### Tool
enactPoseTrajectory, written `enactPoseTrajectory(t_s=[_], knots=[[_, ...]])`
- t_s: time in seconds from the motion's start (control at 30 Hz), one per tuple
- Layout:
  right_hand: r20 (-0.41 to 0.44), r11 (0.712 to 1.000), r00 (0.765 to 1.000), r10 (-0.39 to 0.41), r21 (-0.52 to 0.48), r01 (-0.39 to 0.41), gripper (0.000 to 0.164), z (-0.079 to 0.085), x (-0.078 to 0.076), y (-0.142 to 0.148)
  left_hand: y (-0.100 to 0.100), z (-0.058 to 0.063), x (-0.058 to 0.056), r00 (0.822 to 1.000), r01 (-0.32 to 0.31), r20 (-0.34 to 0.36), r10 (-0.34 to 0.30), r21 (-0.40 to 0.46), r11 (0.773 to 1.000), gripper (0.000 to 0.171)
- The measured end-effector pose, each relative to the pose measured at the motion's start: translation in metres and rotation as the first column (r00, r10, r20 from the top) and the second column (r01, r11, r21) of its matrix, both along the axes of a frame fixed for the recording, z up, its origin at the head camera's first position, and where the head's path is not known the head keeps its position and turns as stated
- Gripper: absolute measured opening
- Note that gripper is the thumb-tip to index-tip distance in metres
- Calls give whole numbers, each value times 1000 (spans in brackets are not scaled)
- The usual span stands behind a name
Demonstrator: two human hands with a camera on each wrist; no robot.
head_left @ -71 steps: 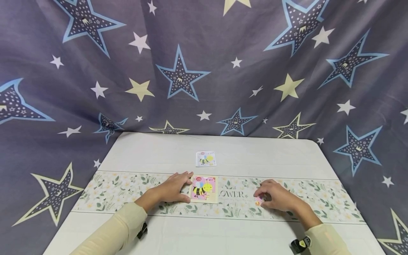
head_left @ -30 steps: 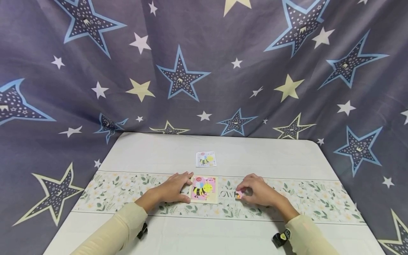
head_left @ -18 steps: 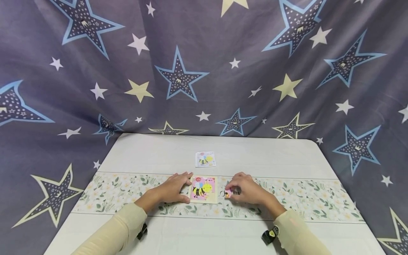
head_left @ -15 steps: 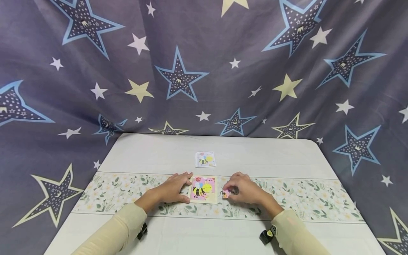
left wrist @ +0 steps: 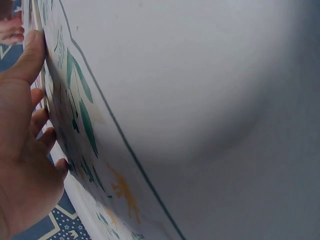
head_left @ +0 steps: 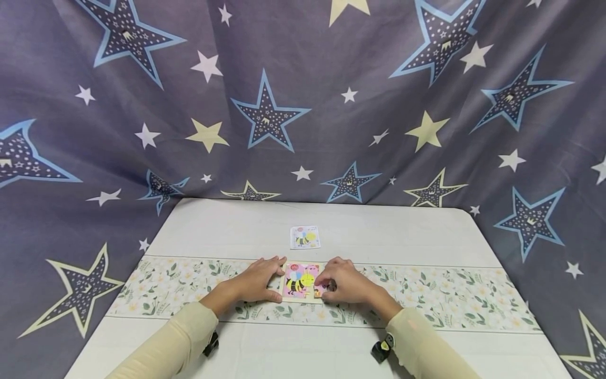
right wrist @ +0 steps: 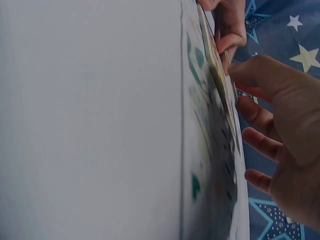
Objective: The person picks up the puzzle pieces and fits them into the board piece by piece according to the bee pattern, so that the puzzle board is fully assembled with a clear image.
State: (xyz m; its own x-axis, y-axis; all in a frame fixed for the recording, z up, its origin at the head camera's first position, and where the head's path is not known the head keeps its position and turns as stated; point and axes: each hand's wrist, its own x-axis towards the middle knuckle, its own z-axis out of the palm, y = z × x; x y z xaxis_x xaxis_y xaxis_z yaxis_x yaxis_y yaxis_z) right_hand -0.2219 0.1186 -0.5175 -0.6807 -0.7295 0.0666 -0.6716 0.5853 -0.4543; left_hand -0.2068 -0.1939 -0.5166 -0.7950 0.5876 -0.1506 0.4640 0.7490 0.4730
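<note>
A small jigsaw puzzle (head_left: 297, 278) of a yellow-and-black bee on pink lies in a pale wooden tray (head_left: 303, 300) in the head view. My left hand (head_left: 257, 280) is spread at the tray's left side, thumb at the near corner and fingertips toward the far one; in the left wrist view the thumb (left wrist: 33, 52) rests along the edge. My right hand (head_left: 344, 281) pinches a pink puzzle piece (head_left: 319, 290) over the tray's right part, covering some of it. In the right wrist view, the thumb (right wrist: 255, 70) holds the piece close above the tray (right wrist: 215, 65).
Behind the tray lies a paper card (head_left: 305, 238) printed with the same bee. A floral runner strip (head_left: 454, 295) crosses the white table (head_left: 227, 231). A dark star-patterned curtain (head_left: 303, 131) hangs at the table's back and sides.
My right hand has carried the pink puzzle piece leftward, from well right of the tray to over its right part. The left hand has stayed at the tray's left edge.
</note>
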Motion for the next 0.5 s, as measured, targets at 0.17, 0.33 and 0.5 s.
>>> enactPoseTrajectory(t_s=[0.17,0.33,0.5], knots=[[-9,1000,1000,24,21,-24,21,-1,0,-12,0,-1,-1,1000,1,-1,-1,3,1000,70],[-19,999,1000,19,52,-18,20,-2,1,-19,0,-2,-1,1000,-1,2,1,1,1000,70],[-19,998,1000,7,69,-5,19,-1,1,-22,0,-1,-2,1000,-6,9,6,1,1000,71]])
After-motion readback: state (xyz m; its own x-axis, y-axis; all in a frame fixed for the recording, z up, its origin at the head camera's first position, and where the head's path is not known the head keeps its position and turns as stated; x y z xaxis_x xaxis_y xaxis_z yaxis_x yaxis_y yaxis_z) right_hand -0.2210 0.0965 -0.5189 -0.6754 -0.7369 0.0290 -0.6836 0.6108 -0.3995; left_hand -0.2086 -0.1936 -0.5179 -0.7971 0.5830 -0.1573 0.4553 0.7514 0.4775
